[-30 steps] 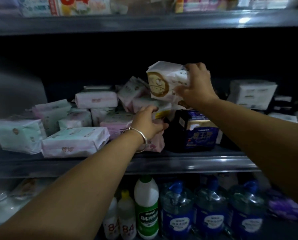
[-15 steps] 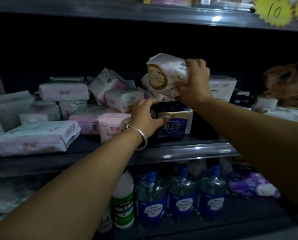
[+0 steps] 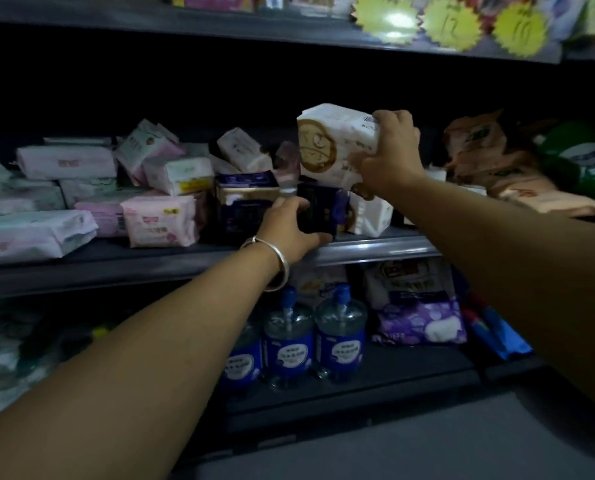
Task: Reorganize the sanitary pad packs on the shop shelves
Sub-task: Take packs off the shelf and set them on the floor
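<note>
The left hand (image 3: 291, 225), a bangle (image 3: 275, 263) worn at its wrist, is curled round a dark blue pack (image 3: 318, 209) standing at the front edge of the middle shelf (image 3: 375, 249); a second dark pack (image 3: 246, 199) stands just beside it on the left; a white pack with a gold round mark (image 3: 334, 143) is held raised above these, gripped by the right hand (image 3: 391, 157), fingers over the top and thumb underneath; pink and white packs (image 3: 159, 220) are piled further left on the same shelf.

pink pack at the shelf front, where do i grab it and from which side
Take the pink pack by its top edge, from the front and above. It stands upright, face forward, at the shelf lip. Its sides are crowded: other packs left, the dark box right.
</note>
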`<state>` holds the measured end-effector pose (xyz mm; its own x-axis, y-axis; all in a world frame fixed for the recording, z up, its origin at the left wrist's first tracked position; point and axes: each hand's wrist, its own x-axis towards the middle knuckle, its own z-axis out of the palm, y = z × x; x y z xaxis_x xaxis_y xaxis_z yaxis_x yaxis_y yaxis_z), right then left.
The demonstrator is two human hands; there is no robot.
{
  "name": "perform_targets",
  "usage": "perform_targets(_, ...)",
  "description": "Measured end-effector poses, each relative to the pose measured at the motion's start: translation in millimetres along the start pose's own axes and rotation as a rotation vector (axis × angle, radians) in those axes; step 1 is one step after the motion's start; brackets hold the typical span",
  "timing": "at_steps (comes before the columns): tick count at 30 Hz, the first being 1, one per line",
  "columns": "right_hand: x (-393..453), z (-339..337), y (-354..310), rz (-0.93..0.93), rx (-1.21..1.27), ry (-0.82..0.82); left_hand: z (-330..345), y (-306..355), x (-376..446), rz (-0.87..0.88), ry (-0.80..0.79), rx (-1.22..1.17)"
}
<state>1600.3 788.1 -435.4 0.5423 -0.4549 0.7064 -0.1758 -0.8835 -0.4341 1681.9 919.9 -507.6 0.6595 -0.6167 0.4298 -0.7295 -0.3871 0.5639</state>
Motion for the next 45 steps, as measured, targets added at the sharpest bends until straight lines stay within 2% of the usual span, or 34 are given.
perform_targets(9,16.5,-29.8,96.1,0.053,-0.038,0.044,102.0,61.2,59.8,-0.025,-0.021,0.025)
perform_targets(15,25.8,-26.1,134.6,0.086,-0.048,0.029,134.0,62.1,89.4,-0.084,0.073,0.041)
perform_targets(24,54.0,-11.1,158.7,0.124,0.002,0.032,157.4,57.4,136.6,-0.213,0.195,0.140)
perform_targets(28,59.1,-1.0,175.9,0.120,0.012,0.056,174.3,58.2,148.4,-0.258,0.347,0.219)
perform_targets(30,58.2,7.2,183.7,0.103,0.021,0.086,184.5,59.1,148.8,-0.259,0.368,0.211)
perform_targets(35,50.6,12.5,188.2,0.058,0.033,0.140,180.8,66.4,142.8,-0.273,0.353,-0.038)
perform_targets(40,37.3,-14.3,176.5,0.066,0.105,0.165,155.3,76.5,119.7,-0.171,0.394,-0.007)
perform_targets(45,25.0,-34.1,154.5,0.093,0.159,0.115,116.3,77.2,91.0,-0.161,0.321,0.032)
